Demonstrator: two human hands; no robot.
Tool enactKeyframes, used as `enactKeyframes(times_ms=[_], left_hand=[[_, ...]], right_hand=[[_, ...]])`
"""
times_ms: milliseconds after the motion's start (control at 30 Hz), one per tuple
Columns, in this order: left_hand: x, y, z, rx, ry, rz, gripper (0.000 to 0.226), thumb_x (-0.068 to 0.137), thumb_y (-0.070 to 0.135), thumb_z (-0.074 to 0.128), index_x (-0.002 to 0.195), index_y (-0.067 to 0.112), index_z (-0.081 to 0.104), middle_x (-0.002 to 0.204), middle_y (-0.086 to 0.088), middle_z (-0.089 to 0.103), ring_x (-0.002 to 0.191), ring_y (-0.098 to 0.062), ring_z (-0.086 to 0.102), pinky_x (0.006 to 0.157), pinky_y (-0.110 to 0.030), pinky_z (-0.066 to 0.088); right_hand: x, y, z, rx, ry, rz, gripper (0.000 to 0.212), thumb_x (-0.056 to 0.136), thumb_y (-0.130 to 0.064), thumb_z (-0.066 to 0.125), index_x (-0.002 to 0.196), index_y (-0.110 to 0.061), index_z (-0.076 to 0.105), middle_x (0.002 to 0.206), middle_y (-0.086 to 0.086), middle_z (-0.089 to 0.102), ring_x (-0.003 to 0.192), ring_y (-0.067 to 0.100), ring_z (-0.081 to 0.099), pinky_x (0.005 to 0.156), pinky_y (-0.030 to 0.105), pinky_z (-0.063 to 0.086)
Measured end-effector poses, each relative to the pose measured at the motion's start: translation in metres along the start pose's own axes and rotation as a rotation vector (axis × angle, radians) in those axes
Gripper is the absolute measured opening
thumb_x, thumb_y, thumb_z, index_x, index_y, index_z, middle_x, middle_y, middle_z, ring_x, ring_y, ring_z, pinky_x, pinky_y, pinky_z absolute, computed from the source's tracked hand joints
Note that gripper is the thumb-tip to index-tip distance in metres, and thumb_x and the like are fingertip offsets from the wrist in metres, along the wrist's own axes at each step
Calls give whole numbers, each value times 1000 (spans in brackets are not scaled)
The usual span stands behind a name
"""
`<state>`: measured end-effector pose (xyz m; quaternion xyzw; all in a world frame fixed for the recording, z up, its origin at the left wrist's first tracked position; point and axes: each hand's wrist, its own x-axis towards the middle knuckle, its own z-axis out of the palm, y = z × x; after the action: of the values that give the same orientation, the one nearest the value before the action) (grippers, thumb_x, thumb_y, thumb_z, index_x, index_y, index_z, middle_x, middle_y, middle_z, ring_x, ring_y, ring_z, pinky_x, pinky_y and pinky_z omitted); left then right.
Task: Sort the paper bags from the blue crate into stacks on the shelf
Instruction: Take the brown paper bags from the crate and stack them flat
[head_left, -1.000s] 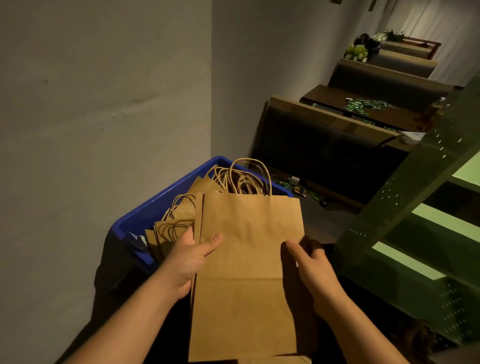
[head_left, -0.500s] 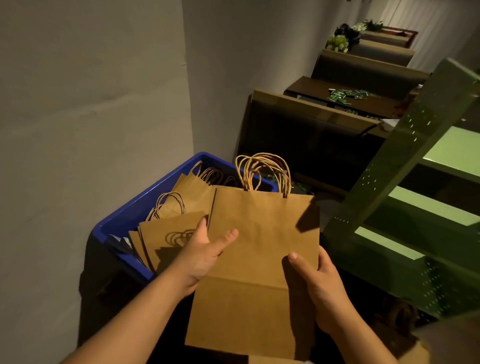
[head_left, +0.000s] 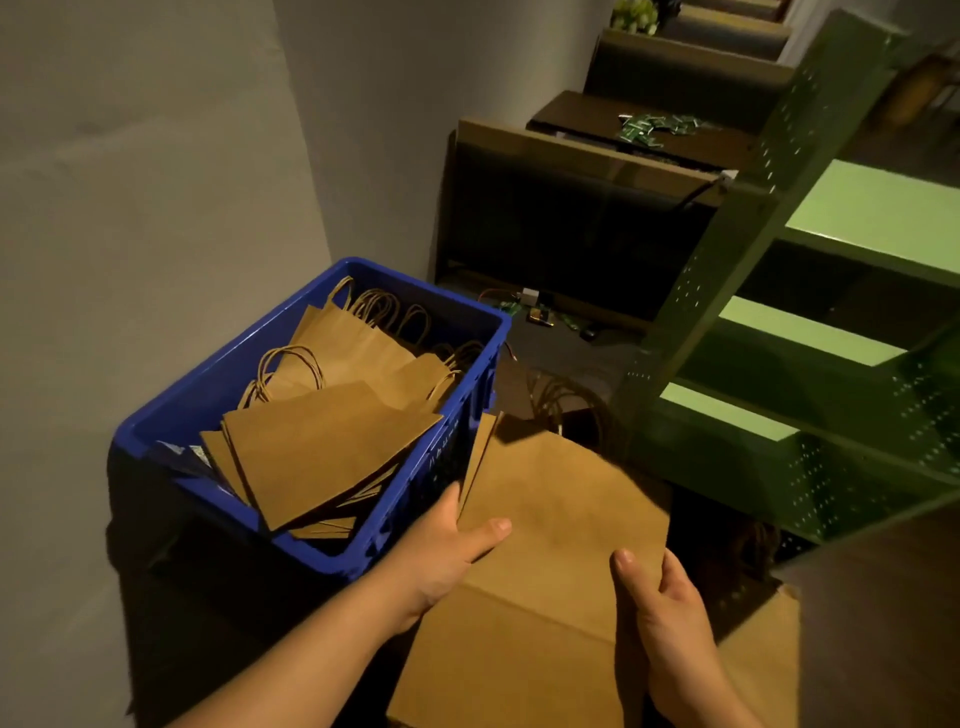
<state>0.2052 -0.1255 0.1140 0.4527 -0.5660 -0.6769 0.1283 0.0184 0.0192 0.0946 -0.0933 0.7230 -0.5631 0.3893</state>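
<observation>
The flat paper bag (head_left: 550, 525) I pinch by its edges, left hand (head_left: 447, 551) and right hand (head_left: 670, 608) with fingers clamped on it, has now swung clear of the blue crate (head_left: 311, 415), to its right, toward the green shelf (head_left: 810, 332), ready for stacking.

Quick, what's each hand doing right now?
Left hand: holding the paper bag by its left edge.
Right hand: holding the same bag's right edge.

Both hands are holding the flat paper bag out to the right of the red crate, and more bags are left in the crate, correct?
Not quite: the crate is blue, as the head view shows. Both the left hand and right hand do hold the flat bag beside it, with more bags inside.
</observation>
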Motion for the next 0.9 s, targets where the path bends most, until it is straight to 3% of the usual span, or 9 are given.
enactKeyframes(times_ms=[167, 300, 400, 533, 600, 667, 733, 833, 900], left_hand=[[1, -42, 18, 209, -76, -184, 103, 86, 64, 64, 165, 25, 10, 168, 3, 26, 153, -23, 27, 125, -44, 24], [5, -75, 9, 177, -131, -437, 113, 71, 70, 77, 162, 27, 24, 159, 2, 44, 143, -24, 44, 120, -46, 35], [3, -88, 2, 151, -199, -523, 76, 74, 51, 85, 140, 29, 55, 129, 8, 69, 121, -16, 63, 112, -44, 47], [0, -101, -5, 177, -124, -474, 63, 84, 38, 82, 140, 28, 54, 126, 11, 69, 119, -10, 62, 113, -41, 46], [3, -107, -9, 175, -68, -455, 98, 70, 54, 88, 153, 29, 42, 141, 8, 61, 131, -15, 55, 117, -43, 41], [5, -105, -13, 183, -31, -449, 97, 72, 55, 86, 153, 31, 39, 146, 5, 58, 132, -17, 54, 117, -43, 40], [6, -97, -15, 184, 23, -441, 81, 84, 48, 80, 152, 30, 41, 143, 5, 59, 129, -18, 56, 115, -43, 43], [11, -102, -20, 180, 92, -498, 93, 84, 55, 76, 159, 25, 30, 156, 2, 46, 143, -23, 43, 117, -43, 36], [14, -111, -25, 120, 129, -528, 87, 75, 59, 79, 150, 27, 46, 147, 5, 54, 135, -20, 50, 115, -44, 40]], right_hand=[[4, 31, -19, -89, 106, 20, 28, 97, -28, 69, 123, -25, 62, 110, -13, 69, 107, 12, 65, 100, 36, 44], [8, 48, -20, -160, 158, 76, 38, 96, -34, 70, 130, -25, 58, 134, -5, 65, 125, 23, 59, 111, 41, 42], [15, 53, -14, -191, 134, 79, 52, 94, -41, 69, 141, -24, 53, 141, 0, 62, 126, 22, 59, 113, 44, 42], [28, 59, 4, -296, 112, 209, 74, 100, -47, 61, 160, -18, 29, 157, 9, 44, 143, 33, 44, 116, 47, 39], [35, 63, 14, -268, 93, 272, 49, 102, -40, 58, 141, -14, 43, 132, 17, 60, 121, 40, 59, 95, 47, 51], [41, 66, 22, -228, 107, 297, 21, 102, -32, 57, 107, -13, 50, 97, 19, 63, 91, 40, 65, 72, 44, 51], [49, 71, 28, -206, 117, 306, 26, 101, -32, 56, 98, -7, 53, 77, 15, 55, 69, 36, 58, 62, 42, 45], [63, 79, 38, -198, 87, 332, 37, 100, -34, 56, 88, 1, 60, 61, 9, 45, 56, 28, 50, 59, 39, 39], [70, 84, 43, -217, 61, 340, 41, 103, -32, 55, 88, 5, 66, 57, 7, 48, 54, 28, 52, 57, 38, 39]])
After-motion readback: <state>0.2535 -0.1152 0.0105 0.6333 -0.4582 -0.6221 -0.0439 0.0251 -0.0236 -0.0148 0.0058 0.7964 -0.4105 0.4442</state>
